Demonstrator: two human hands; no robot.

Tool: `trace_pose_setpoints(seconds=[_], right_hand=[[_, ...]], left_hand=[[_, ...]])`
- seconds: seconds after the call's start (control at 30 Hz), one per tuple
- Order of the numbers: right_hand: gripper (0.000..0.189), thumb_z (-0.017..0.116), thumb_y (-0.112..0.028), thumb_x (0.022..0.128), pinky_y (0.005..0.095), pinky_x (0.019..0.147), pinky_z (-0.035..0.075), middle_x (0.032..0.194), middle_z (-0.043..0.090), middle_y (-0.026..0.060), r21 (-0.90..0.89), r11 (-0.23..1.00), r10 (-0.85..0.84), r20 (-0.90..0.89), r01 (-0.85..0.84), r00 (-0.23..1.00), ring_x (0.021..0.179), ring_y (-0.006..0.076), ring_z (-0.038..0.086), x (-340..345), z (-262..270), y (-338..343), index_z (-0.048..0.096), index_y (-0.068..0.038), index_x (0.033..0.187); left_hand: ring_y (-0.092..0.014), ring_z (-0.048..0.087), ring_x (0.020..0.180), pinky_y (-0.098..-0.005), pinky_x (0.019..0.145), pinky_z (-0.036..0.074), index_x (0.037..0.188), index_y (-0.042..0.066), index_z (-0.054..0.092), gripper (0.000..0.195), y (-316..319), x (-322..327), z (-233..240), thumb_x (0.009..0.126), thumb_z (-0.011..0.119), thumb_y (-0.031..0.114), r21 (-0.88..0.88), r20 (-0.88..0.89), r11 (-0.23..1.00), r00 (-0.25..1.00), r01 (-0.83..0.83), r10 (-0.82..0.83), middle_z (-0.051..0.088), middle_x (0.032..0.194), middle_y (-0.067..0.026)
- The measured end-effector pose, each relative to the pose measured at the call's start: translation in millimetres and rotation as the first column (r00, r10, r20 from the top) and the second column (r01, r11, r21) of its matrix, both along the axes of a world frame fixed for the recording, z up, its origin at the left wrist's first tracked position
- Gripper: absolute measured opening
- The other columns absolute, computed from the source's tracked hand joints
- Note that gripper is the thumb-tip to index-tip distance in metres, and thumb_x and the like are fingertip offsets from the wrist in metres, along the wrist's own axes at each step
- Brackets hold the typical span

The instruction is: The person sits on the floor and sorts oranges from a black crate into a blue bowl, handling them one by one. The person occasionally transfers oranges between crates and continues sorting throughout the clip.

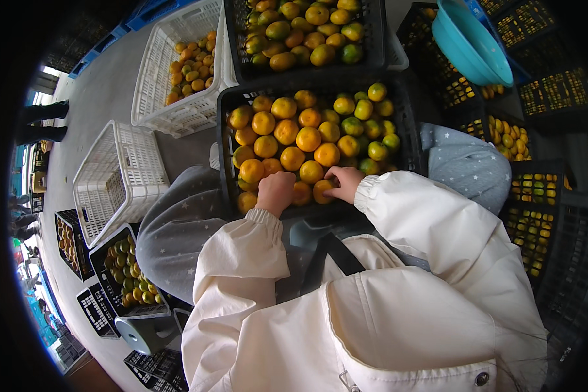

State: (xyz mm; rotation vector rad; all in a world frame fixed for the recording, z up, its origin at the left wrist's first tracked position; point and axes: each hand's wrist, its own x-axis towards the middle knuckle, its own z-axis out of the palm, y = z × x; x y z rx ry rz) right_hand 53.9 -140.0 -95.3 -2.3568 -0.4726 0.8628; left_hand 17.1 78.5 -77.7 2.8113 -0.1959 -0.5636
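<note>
Between my knees is a black plastic crate (pixel 411 147) of mandarins. Mostly orange fruit (pixel 308 139) fills its left and middle, while greener mandarins (pixel 377 151) lie toward the right side. My left hand (pixel 277 192) reaches in at the near edge, back up; its fingertips and anything under them are hidden. To its right, my right hand (pixel 347 182) has its thumb and fingers around an orange mandarin (pixel 323 191) in the near row. That mandarin still sits among the others.
Another black crate of mandarins (pixel 304 34) stands just beyond. A white crate with fruit (pixel 191 105) and a second white crate (pixel 142 166) are at left. More black crates (pixel 534 215) line the right, near a turquoise basin (pixel 470 44). A stool (pixel 139 335) stands at lower left.
</note>
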Motion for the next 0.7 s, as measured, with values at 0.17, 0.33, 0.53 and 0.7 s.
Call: trace_pose_setpoints(seconds=[0.17,0.33,0.53,0.7], right_hand=[[0.046,0.082,-0.026,0.07,0.0324,0.084,0.051,0.1,0.068,0.0114,0.189,0.965,-0.139,-0.23,0.184,0.963,0.093,0.0225,0.065,6.6,-30.7,-5.7,0.066,-0.004,0.106],[0.045,0.082,-0.025,0.069,0.0323,0.083,0.051,0.099,0.068,0.0121,0.159,0.957,-0.214,-0.179,0.243,0.96,0.093,0.024,0.065,-3.7,-31.2,1.1,0.066,-0.005,0.106],[0.033,0.081,-0.019,0.071,0.0315,0.073,0.051,0.089,0.065,0.0095,0.182,0.955,-0.213,-0.126,0.234,0.969,0.082,0.02,0.063,-1.5,-7.2,6.7,0.06,-0.002,0.088],[0.035,0.082,-0.02,0.069,0.0345,0.062,0.047,0.076,0.063,0.0089,0.124,0.98,-0.155,-0.042,0.159,0.987,0.07,0.0226,0.062,-4.4,2.6,11.3,0.053,-0.005,0.079]], left_hand=[[-0.031,0.066,0.088,-0.0422,0.075,0.052,0.099,0.013,0.071,0.039,0.6,9.2,-11.7,0.072,0.074,0.042,-0.031,-0.087,0.999,0.996,0.005,-0.008,0.069,0.092,-0.0116],[-0.03,0.066,0.09,-0.0398,0.078,0.051,0.103,0.013,0.071,0.042,25.0,22.7,-9.7,0.073,0.074,0.041,-0.088,-0.248,0.995,0.969,-0.041,0.018,0.069,0.098,-0.0105],[-0.029,0.065,0.092,-0.0389,0.078,0.051,0.102,0.012,0.071,0.042,28.4,24.6,-16.7,0.072,0.074,0.041,-0.08,-0.284,0.995,0.958,-0.065,0.04,0.069,0.097,-0.011],[-0.03,0.065,0.093,-0.0389,0.079,0.051,0.099,0.01,0.07,0.038,17.1,30.4,-9.6,0.073,0.073,0.038,-0.025,-0.297,1.0,0.955,-0.011,0.003,0.069,0.097,-0.0113]])
